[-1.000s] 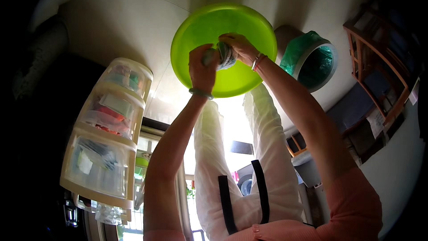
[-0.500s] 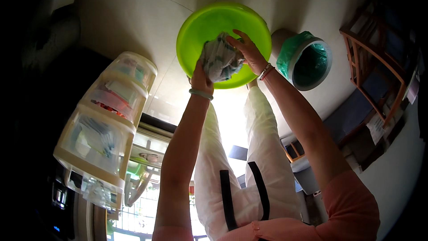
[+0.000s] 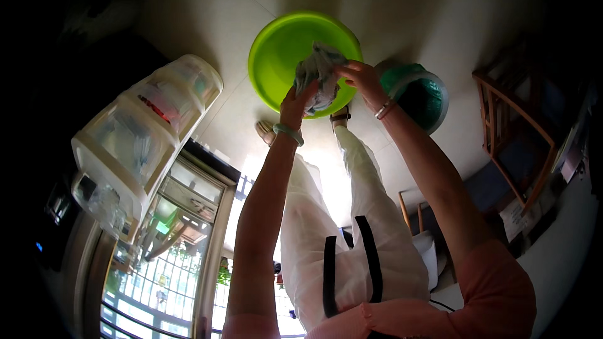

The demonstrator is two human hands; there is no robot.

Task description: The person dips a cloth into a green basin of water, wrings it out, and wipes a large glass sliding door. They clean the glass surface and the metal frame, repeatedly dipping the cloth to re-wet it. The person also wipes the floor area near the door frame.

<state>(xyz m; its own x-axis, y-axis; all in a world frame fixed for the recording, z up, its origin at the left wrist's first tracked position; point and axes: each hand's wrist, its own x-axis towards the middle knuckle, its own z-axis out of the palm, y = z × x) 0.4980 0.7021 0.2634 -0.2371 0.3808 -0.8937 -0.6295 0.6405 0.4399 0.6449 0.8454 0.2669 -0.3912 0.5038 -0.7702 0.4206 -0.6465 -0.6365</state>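
Note:
A bunched grey-white cloth (image 3: 323, 70) with darker patches hangs over a bright green plastic basin (image 3: 269, 56). My left hand (image 3: 294, 107) grips its lower left side, thumb laid along the fabric. At the upper right edge of the cloth, the fingers of my right hand (image 3: 364, 80) are closed on the fabric; their tips are partly hidden in the folds. The cloth covers part of the basin's near side. Whether the cloth is wet cannot be made out.
Right of the basin stands a bin (image 3: 440, 103) lined with a green bag. A wooden chair (image 3: 490, 113) is farther right. On the left is a drawer tower (image 3: 135, 135) with translucent fronts. My feet (image 3: 266, 132) are close to the basin; a glazed door (image 3: 169, 238) lies at lower left.
The cloth has gone from a rounded bundle to a longer, upright bunch. My right hand's fingers have closed in on its edge. The whole view has shifted, showing more of the door.

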